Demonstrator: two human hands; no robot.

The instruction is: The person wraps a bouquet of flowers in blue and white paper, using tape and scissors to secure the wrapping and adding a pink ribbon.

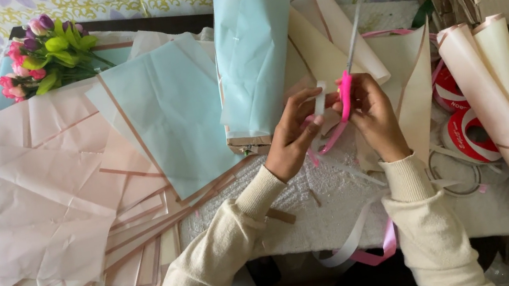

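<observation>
Right hand (373, 109) closed around pink-handled scissors (347, 81), blades pointing far. Left hand (293, 136) pinches a white ribbon strip (320, 101) taut beside them, steadying it. Blue paper cone (250, 53) just beyond; pink sheets (34, 196) stacked left on the counter (323, 214).

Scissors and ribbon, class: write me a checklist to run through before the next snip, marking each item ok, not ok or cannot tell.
1. Right hand grips the pink-handled scissors: ok.
2. Left hand pinches the white ribbon strip near the blades: ok.
3. Blades open around the strip: cannot tell, they look closed and point away from the body.
4. Left fingers out of the blades' path: cannot tell.
5. Light blue wrapping paper cone out of the blades' way: not ok, it stands right behind them.
</observation>
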